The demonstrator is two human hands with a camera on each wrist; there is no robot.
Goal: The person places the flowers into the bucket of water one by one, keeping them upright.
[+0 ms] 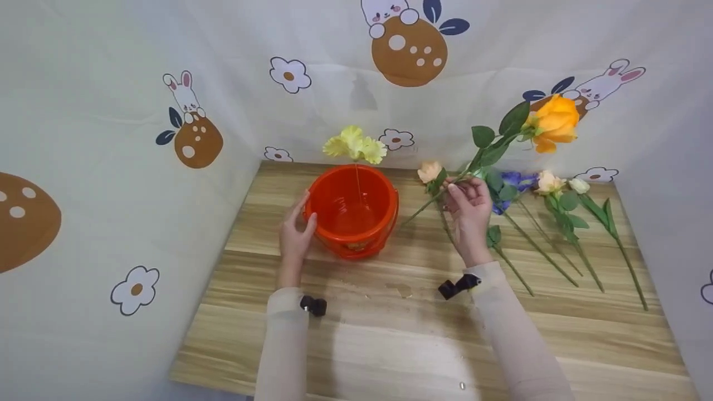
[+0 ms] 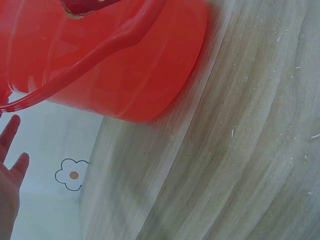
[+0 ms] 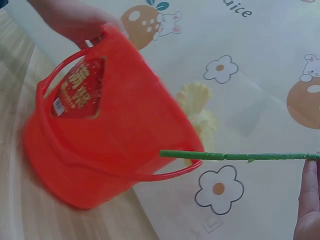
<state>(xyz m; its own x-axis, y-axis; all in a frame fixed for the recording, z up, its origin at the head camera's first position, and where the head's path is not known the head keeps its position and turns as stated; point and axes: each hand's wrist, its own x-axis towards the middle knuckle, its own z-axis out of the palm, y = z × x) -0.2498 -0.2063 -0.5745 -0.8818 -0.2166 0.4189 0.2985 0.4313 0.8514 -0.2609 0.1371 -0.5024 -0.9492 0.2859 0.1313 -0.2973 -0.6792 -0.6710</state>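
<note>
An orange rose (image 1: 555, 123) on a long green leafy stem (image 3: 240, 156) is pinched between the thumb and fingers of my right hand (image 1: 470, 217). Its bloom points up and to the right, while the cut end slants down beside a red bucket (image 1: 328, 192). My left hand (image 1: 295, 234) is at the bucket's left rim, thumb and fingers spread and fairly straight. Inside the bucket stands a yellow flower (image 1: 353, 145), its head above the far rim. The bucket's handle (image 2: 95, 62) hangs down along its outside, below a label (image 3: 80, 90).
Under and beside my right hand lie several flowers on the wooden table (image 1: 245, 328): a peach rose (image 1: 429, 172), a blue flower (image 1: 518, 181), another peach rose (image 1: 550, 182) and a white tulip (image 1: 579, 185). A printed curtain (image 1: 234, 67) closes off the back and sides.
</note>
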